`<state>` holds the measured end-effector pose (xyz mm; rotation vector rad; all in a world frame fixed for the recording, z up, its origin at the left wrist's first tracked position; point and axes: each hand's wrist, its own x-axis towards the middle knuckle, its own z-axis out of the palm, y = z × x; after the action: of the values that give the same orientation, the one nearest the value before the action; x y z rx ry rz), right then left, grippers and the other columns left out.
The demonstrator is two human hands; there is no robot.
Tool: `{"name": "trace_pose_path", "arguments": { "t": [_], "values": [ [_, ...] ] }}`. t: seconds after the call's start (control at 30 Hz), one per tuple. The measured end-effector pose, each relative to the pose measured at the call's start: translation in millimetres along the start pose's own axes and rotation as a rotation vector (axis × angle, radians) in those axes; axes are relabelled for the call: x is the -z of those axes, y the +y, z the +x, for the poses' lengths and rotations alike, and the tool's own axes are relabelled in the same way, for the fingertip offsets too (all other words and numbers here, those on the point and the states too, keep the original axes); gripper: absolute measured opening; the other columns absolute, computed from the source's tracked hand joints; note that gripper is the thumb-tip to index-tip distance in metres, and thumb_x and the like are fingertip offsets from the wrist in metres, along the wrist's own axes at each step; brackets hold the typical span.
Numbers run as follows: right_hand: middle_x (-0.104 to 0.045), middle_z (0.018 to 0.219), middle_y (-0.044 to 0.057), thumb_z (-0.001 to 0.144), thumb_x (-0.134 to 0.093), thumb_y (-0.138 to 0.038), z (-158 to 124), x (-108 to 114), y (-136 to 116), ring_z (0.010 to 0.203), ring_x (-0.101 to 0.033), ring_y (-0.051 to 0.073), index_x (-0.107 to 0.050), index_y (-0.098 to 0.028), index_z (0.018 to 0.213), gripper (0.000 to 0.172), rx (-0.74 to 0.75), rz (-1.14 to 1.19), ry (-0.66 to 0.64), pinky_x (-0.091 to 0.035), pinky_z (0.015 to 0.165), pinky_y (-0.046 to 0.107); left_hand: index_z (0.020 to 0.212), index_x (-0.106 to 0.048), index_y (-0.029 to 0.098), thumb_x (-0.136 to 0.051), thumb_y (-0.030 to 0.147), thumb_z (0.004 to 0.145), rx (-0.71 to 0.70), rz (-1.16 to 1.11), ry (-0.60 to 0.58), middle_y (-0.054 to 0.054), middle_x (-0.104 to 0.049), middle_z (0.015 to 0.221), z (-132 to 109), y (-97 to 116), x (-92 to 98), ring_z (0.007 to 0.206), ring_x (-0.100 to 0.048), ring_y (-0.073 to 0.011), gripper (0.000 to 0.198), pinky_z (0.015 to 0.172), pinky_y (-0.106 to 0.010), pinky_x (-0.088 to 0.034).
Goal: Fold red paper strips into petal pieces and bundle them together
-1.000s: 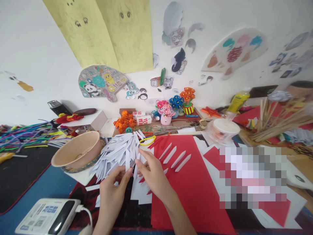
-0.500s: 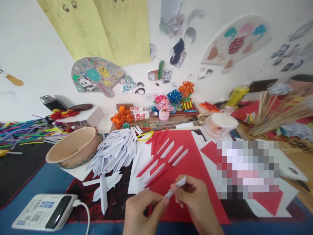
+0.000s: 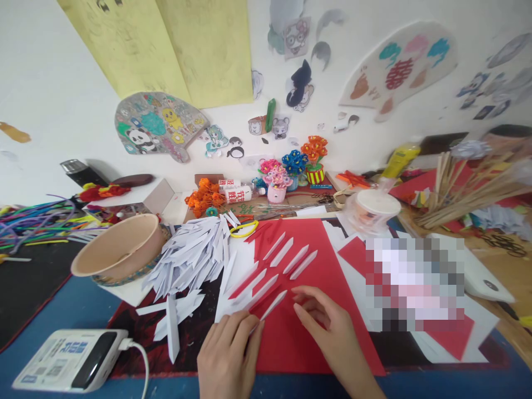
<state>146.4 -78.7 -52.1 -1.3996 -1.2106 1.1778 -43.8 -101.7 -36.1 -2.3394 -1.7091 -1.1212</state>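
Observation:
My left hand (image 3: 229, 352) is closed on the lower end of a folded white paper strip (image 3: 274, 303), whose pointed tip reaches up over the red sheet (image 3: 307, 343). To its right my right hand (image 3: 328, 321) hovers over the sheet, fingers apart and holding nothing. Several folded strips (image 3: 281, 252) lie slanted in rows farther up on the red sheet. A large heap of white paper strips (image 3: 191, 252) is left of the sheet, with a few loose strips (image 3: 173, 327) below it.
A beige bowl (image 3: 118, 249) and a white power bank (image 3: 68, 357) with a cable stand left. Yellow-handled scissors (image 3: 244, 229) lie behind the sheet. Farther back are small flower pots (image 3: 276, 193) and a lidded tub (image 3: 376, 205); wooden sticks (image 3: 465, 194) lie right.
My right hand has let go of the strip and opened. My left hand has moved slightly left and down, with the strip now low over the red sheet. The view has shifted slightly.

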Motion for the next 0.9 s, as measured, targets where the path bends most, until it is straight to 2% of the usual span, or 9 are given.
{"name": "trace_pose_path", "arguments": {
  "t": [0.1,0.3,0.43,0.67,0.9],
  "values": [
    [-0.070,0.096,0.008,0.090,-0.056,-0.041,-1.4,-3.8,2.0,0.086,-0.066,0.021,-0.068,-0.021,0.106,0.028,0.029,-0.092,0.033,-0.056,0.076,0.027,0.091,-0.063,0.023,-0.051,0.022,0.097,-0.030,0.112,-0.015,-0.002,-0.068,0.088,-0.5,-2.5,-3.8,0.078,-0.061,-0.0183,0.014,0.074,-0.032,-0.043],
    [-0.070,0.097,0.006,0.093,-0.052,-0.033,-0.8,-5.3,-1.3,0.083,-0.066,0.018,-0.069,-0.022,0.101,0.022,0.139,-0.212,-0.066,-0.055,0.074,0.025,0.095,-0.062,0.021,-0.052,0.021,0.096,-0.091,0.220,-0.037,-0.003,-0.066,0.087,-0.5,-8.2,-9.1,0.077,-0.058,-0.0193,0.010,0.072,-0.033,-0.042],
    [-0.069,0.092,0.006,0.094,-0.051,-0.030,-0.1,-7.7,-1.3,0.078,-0.065,0.018,-0.070,-0.022,0.102,0.022,0.176,-0.279,-0.072,-0.054,0.071,0.025,0.100,-0.062,0.020,-0.053,0.020,0.095,-0.108,0.238,-0.036,-0.004,-0.065,0.090,0.5,-11.5,-10.1,0.080,-0.059,-0.0196,0.010,0.072,-0.032,-0.043],
    [-0.070,0.088,0.007,0.094,-0.050,-0.030,2.8,-12.0,0.5,0.073,-0.066,0.019,-0.073,-0.020,0.097,0.025,0.214,-0.362,-0.031,-0.055,0.069,0.026,0.098,-0.063,0.020,-0.051,0.020,0.096,-0.092,0.237,-0.060,-0.003,-0.065,0.089,3.0,-7.7,-11.0,0.080,-0.060,-0.0198,0.012,0.072,-0.033,-0.045],
    [-0.071,0.088,0.008,0.095,-0.048,-0.031,4.6,-13.4,-0.7,0.077,-0.068,0.022,-0.074,-0.020,0.094,0.028,0.217,-0.397,-0.011,-0.055,0.072,0.029,0.092,-0.063,0.021,-0.049,0.020,0.096,-0.070,0.188,-0.052,-0.002,-0.066,0.085,4.2,-5.0,-11.8,0.075,-0.061,-0.0172,0.015,0.071,-0.031,-0.046]
  ]
}}
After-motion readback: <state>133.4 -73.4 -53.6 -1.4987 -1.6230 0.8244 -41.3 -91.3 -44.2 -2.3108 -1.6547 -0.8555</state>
